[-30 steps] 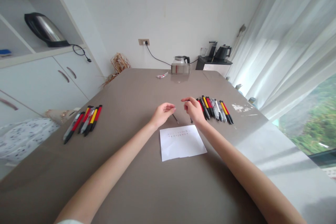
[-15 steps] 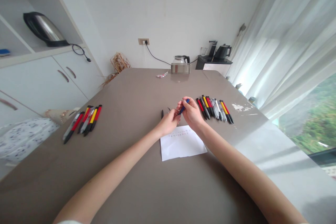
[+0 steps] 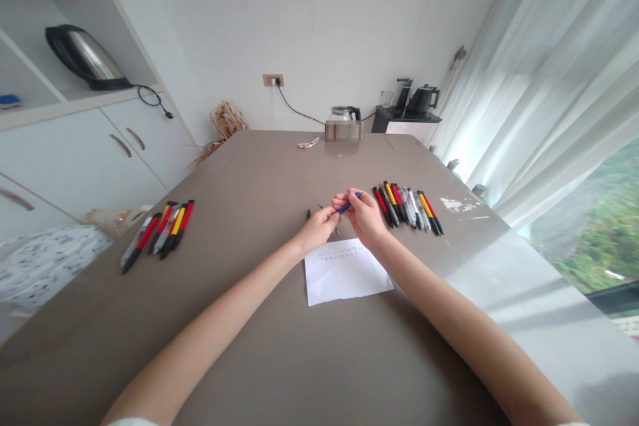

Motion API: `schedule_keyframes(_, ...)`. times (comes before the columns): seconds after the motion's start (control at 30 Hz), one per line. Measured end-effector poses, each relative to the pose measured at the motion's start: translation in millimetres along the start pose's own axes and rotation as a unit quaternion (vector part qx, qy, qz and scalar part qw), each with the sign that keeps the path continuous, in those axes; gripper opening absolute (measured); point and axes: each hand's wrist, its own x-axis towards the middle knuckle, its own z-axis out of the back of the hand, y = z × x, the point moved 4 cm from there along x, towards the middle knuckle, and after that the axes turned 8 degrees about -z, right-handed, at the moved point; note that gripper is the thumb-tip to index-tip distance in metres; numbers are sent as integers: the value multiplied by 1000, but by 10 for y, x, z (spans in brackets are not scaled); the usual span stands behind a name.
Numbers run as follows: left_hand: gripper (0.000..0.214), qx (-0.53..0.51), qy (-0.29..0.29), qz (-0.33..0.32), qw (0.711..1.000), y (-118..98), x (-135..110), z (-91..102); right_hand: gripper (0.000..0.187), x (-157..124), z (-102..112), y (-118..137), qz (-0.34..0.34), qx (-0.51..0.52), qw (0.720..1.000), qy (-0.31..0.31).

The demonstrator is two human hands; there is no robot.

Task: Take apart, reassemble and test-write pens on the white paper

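Observation:
A blue pen (image 3: 348,204) is held between both hands above the brown table (image 3: 259,173). My left hand (image 3: 318,227) pinches its near end and my right hand (image 3: 363,212) grips its far part, fingers closed. A small dark pen part (image 3: 308,214) lies on the table just left of my left hand. A white sheet of paper (image 3: 345,271) with small writing lies just below the hands.
A row of several pens (image 3: 408,207) lies to the right of my right hand. Another group of pens (image 3: 158,229) lies at the table's left edge. A glass kettle (image 3: 342,114) and a small wrapper (image 3: 308,143) sit at the far end.
The hands were apart a second ago, with a thin dark part on the table between them. They have come together on the blue pen, and a dark part now lies left of my left hand.

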Motion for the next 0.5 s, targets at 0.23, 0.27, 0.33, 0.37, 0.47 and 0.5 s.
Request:
schedule_keyframes(0.23, 21, -8, 26, 72, 997, -43, -42, -4, 7, 14, 35, -53, -8, 6, 1000, -18)
schedule_keyframes(0.27, 21, -14, 28, 80, 996, -48, -47, -3, 8, 13, 38, -60, -6, 7, 1000, -20)
schedule_keyframes(0.33, 20, -31, 34, 89, 995, -52, -54, 1, 10, 10, 43, -68, -1, 7, 1000, -26)
schedule_keyframes(0.37, 20, -44, 38, 91, 994, -49, -54, 3, 11, 7, 44, -67, 2, 7, 1000, -28)
schedule_keyframes(0.47, 24, -94, 51, 95, 990, -9, -47, 7, 14, -4, 39, -45, 9, 2, 1000, -25)
schedule_keyframes(0.5, 25, -113, 52, 92, 988, 9, -39, 9, 16, -8, 35, -33, 10, -3, 1000, -20)
